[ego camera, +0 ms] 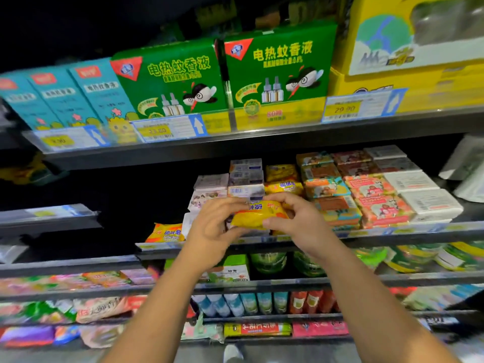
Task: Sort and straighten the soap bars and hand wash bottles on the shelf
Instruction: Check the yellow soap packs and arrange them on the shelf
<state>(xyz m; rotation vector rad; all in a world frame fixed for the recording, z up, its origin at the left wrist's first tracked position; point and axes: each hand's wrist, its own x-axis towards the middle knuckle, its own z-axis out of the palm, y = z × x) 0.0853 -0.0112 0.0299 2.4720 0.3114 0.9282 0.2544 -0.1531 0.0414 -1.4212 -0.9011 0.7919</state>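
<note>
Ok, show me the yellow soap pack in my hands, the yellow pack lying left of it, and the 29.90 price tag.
held yellow soap pack (258, 216): head view, wrapper middle.
left yellow pack (166, 233): head view, label centre.
29.90 price tag (344, 109): head view, yellow price patch.

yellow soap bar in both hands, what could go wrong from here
The left hand and right hand grip the yellow soap bar by its ends; the glossy wrapper may slip.
The stacked white boxes stand right behind it; a push inward could topple them.
The sulfur soap pack lies at the shelf lip and might get knocked off.
</note>
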